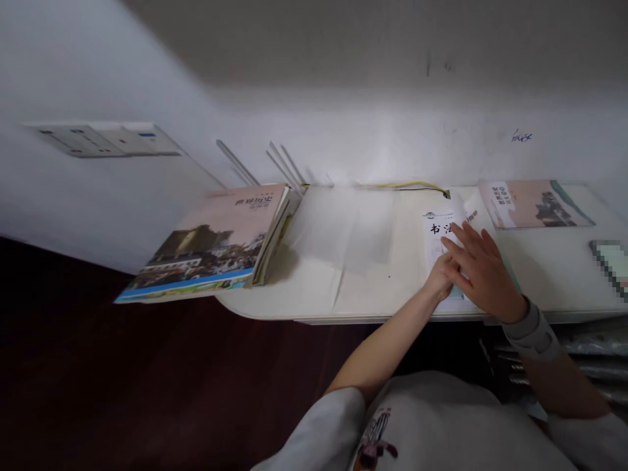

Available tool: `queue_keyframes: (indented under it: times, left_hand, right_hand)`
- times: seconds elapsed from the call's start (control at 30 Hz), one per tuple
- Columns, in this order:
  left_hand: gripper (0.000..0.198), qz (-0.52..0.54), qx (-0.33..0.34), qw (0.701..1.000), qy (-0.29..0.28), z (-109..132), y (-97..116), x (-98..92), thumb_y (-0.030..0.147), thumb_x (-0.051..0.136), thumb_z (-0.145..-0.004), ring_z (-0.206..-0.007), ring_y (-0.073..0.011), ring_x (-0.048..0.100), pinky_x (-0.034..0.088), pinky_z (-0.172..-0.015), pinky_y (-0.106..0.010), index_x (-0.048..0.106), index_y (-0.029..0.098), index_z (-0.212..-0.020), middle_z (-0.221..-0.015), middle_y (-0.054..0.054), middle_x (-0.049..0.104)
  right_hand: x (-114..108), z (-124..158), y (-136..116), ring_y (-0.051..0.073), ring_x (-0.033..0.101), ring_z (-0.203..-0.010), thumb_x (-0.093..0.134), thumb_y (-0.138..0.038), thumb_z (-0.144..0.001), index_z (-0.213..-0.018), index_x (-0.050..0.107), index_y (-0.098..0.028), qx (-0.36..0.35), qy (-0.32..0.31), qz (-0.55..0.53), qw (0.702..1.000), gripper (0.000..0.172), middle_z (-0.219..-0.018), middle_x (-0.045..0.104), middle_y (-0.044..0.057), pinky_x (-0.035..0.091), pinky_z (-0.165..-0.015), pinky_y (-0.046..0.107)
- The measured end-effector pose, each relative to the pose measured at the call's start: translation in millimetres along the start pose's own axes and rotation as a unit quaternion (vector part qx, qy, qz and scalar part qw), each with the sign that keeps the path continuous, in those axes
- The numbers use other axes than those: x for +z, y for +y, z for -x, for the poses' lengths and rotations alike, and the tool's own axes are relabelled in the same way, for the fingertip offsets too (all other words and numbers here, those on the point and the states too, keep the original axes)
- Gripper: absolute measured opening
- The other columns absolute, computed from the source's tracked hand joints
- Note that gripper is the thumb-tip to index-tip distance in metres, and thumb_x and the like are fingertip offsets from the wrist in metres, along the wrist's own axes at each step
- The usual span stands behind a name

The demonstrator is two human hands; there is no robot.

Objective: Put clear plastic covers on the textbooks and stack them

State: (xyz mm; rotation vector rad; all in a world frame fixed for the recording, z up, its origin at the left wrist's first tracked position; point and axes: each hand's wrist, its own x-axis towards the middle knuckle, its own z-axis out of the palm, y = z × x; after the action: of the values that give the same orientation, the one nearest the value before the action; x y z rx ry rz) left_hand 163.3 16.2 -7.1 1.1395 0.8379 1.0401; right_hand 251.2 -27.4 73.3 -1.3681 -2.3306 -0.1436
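Observation:
A white booklet (440, 230) with black characters lies near the front edge of a white table (353, 261). My right hand (483, 271) rests flat on the booklet, fingers stretched out toward its top. My left hand (440, 278) lies just under and beside the right one, at the booklet's left edge; its fingers are mostly hidden, so I cannot tell whether they grip the cover. A page or cover edge curls up by my right fingertips.
A stack of books (210, 245) with a picture cover overhangs the table's left end. Another book (532, 204) lies at the back right. A yellow cable (417, 186) runs along the wall. Thin rods (284, 163) lean at the wall. A blurred object (611, 265) sits far right.

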Motion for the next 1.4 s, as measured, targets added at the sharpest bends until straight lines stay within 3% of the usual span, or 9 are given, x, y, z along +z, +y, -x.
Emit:
queue_keyframes:
  times: [0.07, 0.17, 0.3, 0.4, 0.47, 0.87, 1.13, 1.23, 1.4]
  left_hand:
    - [0.04, -0.065, 0.015, 0.998, 0.012, -3, 2, -6.5, 0.05, 0.046, -0.088, -0.07, -0.0159, 0.055, 0.043, -0.066, -0.029, 0.056, 0.015, -0.07, -0.065, -0.003, 0.057]
    - [0.044, -0.252, 0.042, 0.965, 0.053, 6, 14, -42.6, 0.052, 0.042, -0.089, -0.067, -0.0165, 0.055, 0.045, -0.069, -0.031, 0.055, 0.016, -0.067, -0.062, -0.002, 0.056]
    - [0.042, -0.511, 0.118, 0.843, 0.116, 33, 26, -106.4, 0.05, 0.043, -0.09, -0.113, -0.0272, 0.054, 0.041, -0.096, -0.041, 0.061, 0.015, -0.106, -0.115, -0.015, 0.063]
    - [0.064, -0.637, 0.068, 0.757, 0.127, 55, 20, -141.6, 0.055, 0.046, -0.087, -0.137, -0.0351, 0.03, 0.029, -0.107, -0.053, 0.044, 0.011, -0.133, -0.144, -0.023, 0.04]
    - [0.072, -0.669, 0.031, 0.736, 0.101, 65, 11, -154.5, 0.056, 0.046, -0.087, -0.139, -0.0357, 0.027, 0.027, -0.108, -0.055, 0.035, 0.008, -0.139, -0.146, -0.024, 0.035]
    - [0.049, -0.621, 0.044, 0.776, 0.101, 69, -4, -161.6, 0.021, 0.039, -0.091, -0.135, -0.0259, 0.037, 0.031, -0.109, -0.05, 0.038, 0.012, -0.138, -0.142, -0.018, 0.045]
    - [0.045, -0.567, 0.038, 0.814, 0.121, 74, 5, -167.3, 0.024, 0.034, -0.092, -0.133, -0.0233, 0.041, 0.032, -0.11, -0.046, 0.043, 0.015, -0.136, -0.14, -0.013, 0.049]
    - [0.046, -0.581, 0.039, 0.803, 0.129, 74, 5, -161.6, 0.024, 0.032, -0.093, -0.133, -0.0241, 0.041, 0.032, -0.109, -0.046, 0.041, 0.013, -0.136, -0.14, -0.015, 0.048]
    - [0.055, -0.659, 0.04, 0.737, 0.142, 74, 1, -148.7, 0.036, 0.041, -0.092, -0.136, -0.0327, 0.035, 0.029, -0.108, -0.054, 0.036, 0.009, -0.14, -0.145, -0.021, 0.04]
  right_hand:
    - [7, 6, 18, 0.028, 0.025, -0.14, 0.036, -0.038, -0.094, -0.137, 0.045, -0.022, 0.018, -0.007, -0.007, 1.0, 0.047, -0.149, 0.037, 0.009, 0.02, -0.112, 0.051]
    - [29, 12, 43, 0.029, 0.02, -0.142, 0.041, -0.046, -0.091, -0.141, 0.04, -0.024, 0.026, -0.05, -0.042, 0.998, 0.055, -0.152, 0.032, 0.009, 0.022, -0.111, 0.051]
    - [59, 8, 47, 0.033, 0.014, -0.143, 0.049, -0.051, -0.087, -0.143, 0.037, -0.026, -0.001, -0.127, -0.07, 0.989, 0.063, -0.156, 0.02, 0.008, 0.022, -0.109, 0.056]
    - [72, -1, 34, 0.035, 0.012, -0.143, 0.048, -0.049, -0.088, -0.143, 0.037, -0.025, -0.015, -0.144, -0.059, 0.988, 0.061, -0.156, 0.018, 0.009, 0.02, -0.109, 0.06]
    - [76, -7, 25, 0.036, 0.012, -0.142, 0.047, -0.045, -0.089, -0.142, 0.04, -0.024, -0.018, -0.143, -0.042, 0.989, 0.057, -0.156, 0.02, 0.01, 0.018, -0.108, 0.062]
    - [100, -31, -15, 0.037, 0.02, -0.14, 0.048, -0.037, -0.089, -0.132, 0.05, -0.014, 0.034, -0.108, -0.003, 0.994, 0.048, -0.152, 0.027, 0.019, 0.02, -0.107, 0.062]
    - [111, -38, -21, 0.037, 0.023, -0.139, 0.047, -0.038, -0.089, -0.131, 0.05, -0.017, 0.049, -0.056, -0.014, 0.997, 0.048, -0.151, 0.031, 0.017, 0.022, -0.105, 0.063]
    - [111, -36, -29, 0.037, 0.024, -0.139, 0.046, -0.039, -0.089, -0.132, 0.049, -0.015, 0.047, -0.075, -0.02, 0.996, 0.049, -0.15, 0.032, 0.019, 0.021, -0.106, 0.062]
    - [105, -45, -35, 0.033, 0.025, -0.139, 0.044, -0.042, -0.09, -0.133, 0.048, -0.017, 0.021, -0.106, -0.045, 0.993, 0.049, -0.149, 0.035, 0.016, 0.021, -0.109, 0.056]
